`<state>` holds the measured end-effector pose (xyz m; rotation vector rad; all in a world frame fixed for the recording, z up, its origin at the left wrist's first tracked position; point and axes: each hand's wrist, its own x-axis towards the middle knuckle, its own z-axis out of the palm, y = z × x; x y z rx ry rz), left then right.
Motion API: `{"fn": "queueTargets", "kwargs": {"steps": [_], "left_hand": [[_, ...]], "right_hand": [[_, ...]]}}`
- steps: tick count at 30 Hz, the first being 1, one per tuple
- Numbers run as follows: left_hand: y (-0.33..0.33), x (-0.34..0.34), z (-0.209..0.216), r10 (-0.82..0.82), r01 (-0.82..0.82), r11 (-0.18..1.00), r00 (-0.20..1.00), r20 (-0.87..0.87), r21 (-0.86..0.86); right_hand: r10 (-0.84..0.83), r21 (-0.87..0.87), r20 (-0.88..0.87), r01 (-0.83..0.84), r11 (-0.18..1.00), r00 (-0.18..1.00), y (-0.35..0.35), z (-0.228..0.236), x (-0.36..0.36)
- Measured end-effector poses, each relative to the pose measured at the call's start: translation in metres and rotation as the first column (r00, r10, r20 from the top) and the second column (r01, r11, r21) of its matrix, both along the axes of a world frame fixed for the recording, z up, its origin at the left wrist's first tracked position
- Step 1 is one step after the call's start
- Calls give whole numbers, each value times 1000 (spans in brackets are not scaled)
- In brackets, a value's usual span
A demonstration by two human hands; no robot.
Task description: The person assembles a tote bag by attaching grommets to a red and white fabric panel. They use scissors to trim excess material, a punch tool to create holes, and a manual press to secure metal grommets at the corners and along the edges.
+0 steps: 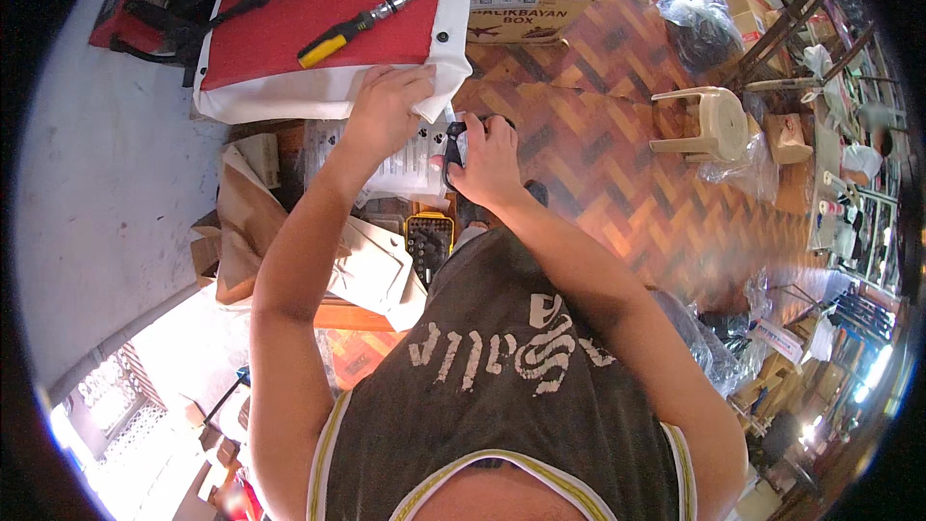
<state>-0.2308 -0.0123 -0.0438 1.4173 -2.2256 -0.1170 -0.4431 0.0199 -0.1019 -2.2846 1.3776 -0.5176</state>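
My left hand (394,101) is closed on the white border (289,96) of a red-and-white cover (275,43) spread over a raised surface. Just to the right and a little lower, my right hand (490,154) is wrapped around a black-handled tool (452,150); its working end is mostly hidden, so I cannot tell its exact kind. On the red part of the cover lies a ratchet screwdriver (357,29) with a yellow-and-black handle. A dark snap or rivet (443,37) sits in the white border near its right corner.
Below my hands are a plastic-wrapped printed sheet (395,169) and a yellow bit case (429,239). Brown paper (249,232) lies left. A black-and-red frame (154,14) with yellow cord rests on the cover. Beyond stand a cardboard box (531,19) and a beige stool (719,123).
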Motion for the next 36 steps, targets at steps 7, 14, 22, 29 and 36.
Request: {"fn": "queueTargets", "kwargs": {"steps": [7,14,22,29,36], "left_hand": [[7,-2,3,14,-14,999,1000,-7,38],[-16,14,15,-54,48,996,996,73,81],[-5,5,16,48,-48,994,999,9,99],[5,-10,0,112,-96,992,969,-220,80],[7,-8,-7,166,-129,980,950,-264,150]], "right_hand": [[124,-213,-102,-144,966,987,-38,-20,-28],[256,-309,-138,-288,906,957,-92,-4,-47],[211,-273,-4,-204,940,977,-72,-19,-40],[212,-388,-69,-222,895,975,-85,-22,-48],[263,-339,-83,-275,900,961,-92,0,-50]]}}
